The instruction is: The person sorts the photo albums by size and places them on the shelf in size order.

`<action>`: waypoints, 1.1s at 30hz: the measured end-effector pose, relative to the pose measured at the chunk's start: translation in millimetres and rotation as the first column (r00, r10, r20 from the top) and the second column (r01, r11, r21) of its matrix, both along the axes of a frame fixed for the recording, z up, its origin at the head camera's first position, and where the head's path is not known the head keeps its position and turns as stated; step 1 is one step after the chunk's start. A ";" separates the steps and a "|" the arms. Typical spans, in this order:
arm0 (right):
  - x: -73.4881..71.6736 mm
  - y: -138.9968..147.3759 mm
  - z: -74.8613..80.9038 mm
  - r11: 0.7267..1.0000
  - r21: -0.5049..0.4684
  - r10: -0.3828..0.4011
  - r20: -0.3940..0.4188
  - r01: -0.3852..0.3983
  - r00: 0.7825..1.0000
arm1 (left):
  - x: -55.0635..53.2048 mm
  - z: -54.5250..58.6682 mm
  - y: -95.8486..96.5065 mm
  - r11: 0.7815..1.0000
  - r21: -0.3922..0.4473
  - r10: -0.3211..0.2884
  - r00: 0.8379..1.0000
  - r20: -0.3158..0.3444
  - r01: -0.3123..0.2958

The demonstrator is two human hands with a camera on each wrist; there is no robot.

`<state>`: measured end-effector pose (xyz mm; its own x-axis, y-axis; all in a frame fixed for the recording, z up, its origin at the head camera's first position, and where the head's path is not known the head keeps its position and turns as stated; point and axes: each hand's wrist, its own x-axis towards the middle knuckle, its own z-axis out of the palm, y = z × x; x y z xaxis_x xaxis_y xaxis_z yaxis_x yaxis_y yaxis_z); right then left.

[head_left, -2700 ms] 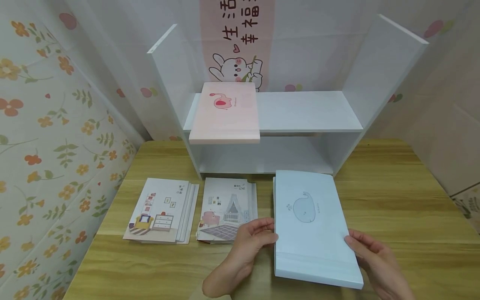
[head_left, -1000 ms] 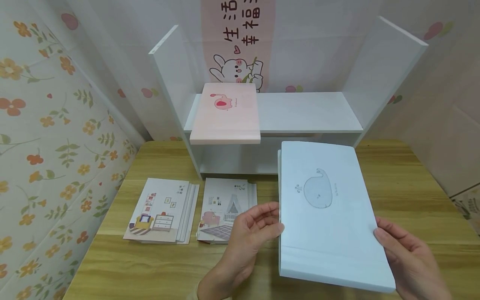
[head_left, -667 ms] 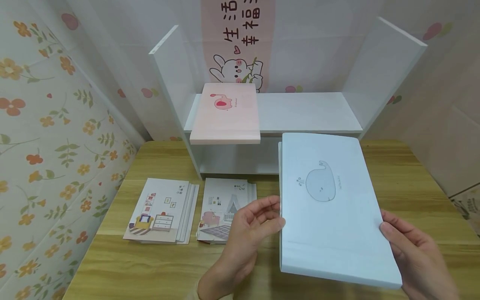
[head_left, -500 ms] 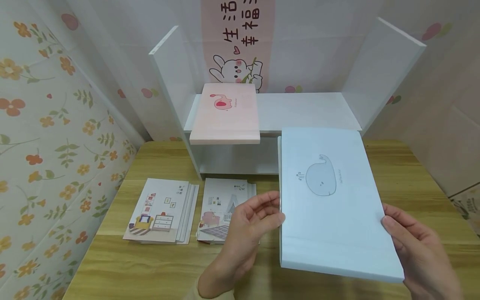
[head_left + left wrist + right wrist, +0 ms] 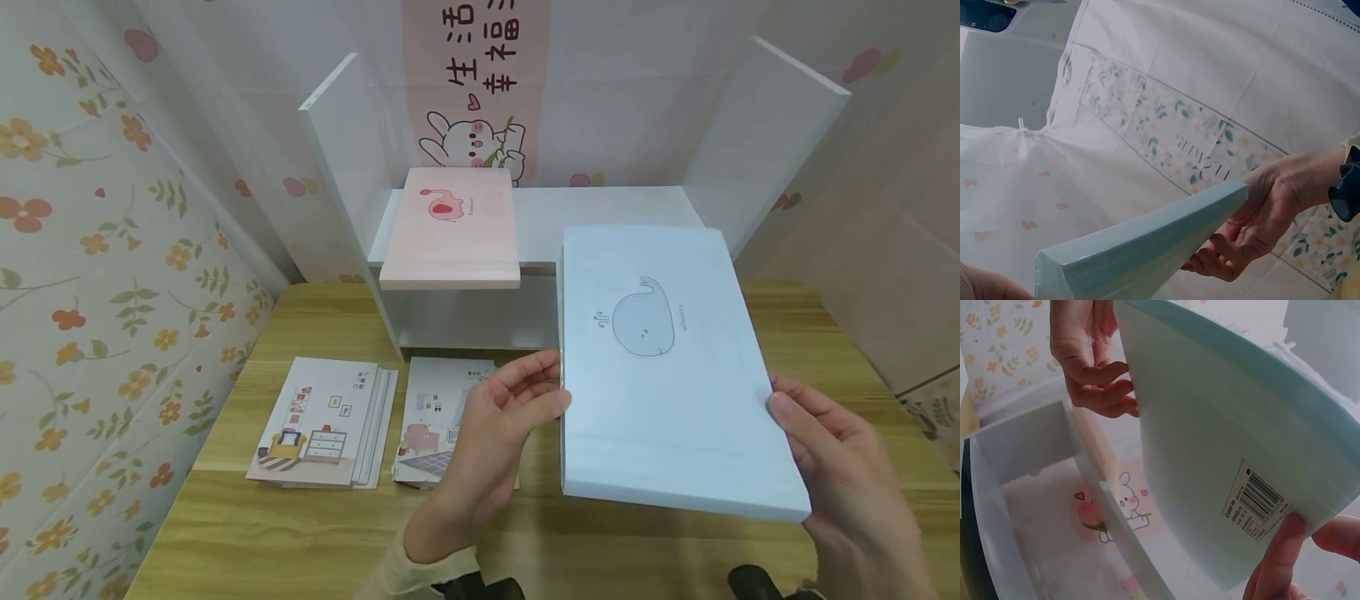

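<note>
The left hand [image 5: 491, 437] pinches the left edge of a pale blue book [image 5: 675, 417] between thumb and bent fingers. The right hand [image 5: 847, 471] grips its right edge, thumb on the cover, fingers underneath. The book is held above the table [image 5: 262, 533], on the near side of a white shelf [image 5: 615, 208]. A pink book [image 5: 453, 237] lies at the shelf's left, its near end overhanging. Two book stacks [image 5: 318, 425] lie farther left on the table.

Head view looks down — wrist views, close beneath — sharing the blue book [image 5: 660, 392].
</note>
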<state>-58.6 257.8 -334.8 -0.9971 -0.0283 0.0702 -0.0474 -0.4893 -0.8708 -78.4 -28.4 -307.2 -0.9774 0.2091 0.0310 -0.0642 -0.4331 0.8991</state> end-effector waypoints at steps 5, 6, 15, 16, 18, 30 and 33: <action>-9.3 -4.3 4.2 0.998 -0.064 0.014 0.002 -0.014 1.000 | -7.6 0.5 0.3 1.000 0.006 0.014 1.000 0.012 -0.014; -11.2 -5.3 5.1 0.997 -0.070 0.018 0.009 -0.017 1.000 | -9.4 0.9 0.3 1.000 0.007 0.017 1.000 0.011 -0.017; -27.6 -13.5 10.6 0.998 -0.059 0.006 0.031 -0.004 0.999 | -26.9 5.3 1.7 0.999 0.018 0.040 0.999 0.037 -0.041; -29.5 -14.0 10.9 0.999 -0.053 0.007 0.029 -0.005 1.000 | -29.1 5.2 2.1 0.999 0.019 0.043 0.998 0.045 -0.044; -33.6 -14.9 11.3 0.999 -0.042 0.003 0.025 -0.002 1.000 | -33.3 4.9 2.7 0.999 0.022 0.049 0.997 0.066 -0.050; -51.9 -17.5 12.2 0.999 0.002 -0.041 0.065 0.041 0.997 | -51.1 1.9 7.2 0.997 0.014 0.068 0.993 0.098 -0.070; -55.7 -19.3 13.0 0.999 0.003 -0.048 0.090 0.048 0.995 | -55.1 1.3 7.9 0.997 0.006 0.076 0.993 0.092 -0.077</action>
<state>-114.4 238.5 -321.7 -0.9996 0.0200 -0.0196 0.0074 -0.4873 -0.8732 -133.5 -20.5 -305.8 -0.9894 0.1334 -0.0579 -0.1123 -0.4485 0.8867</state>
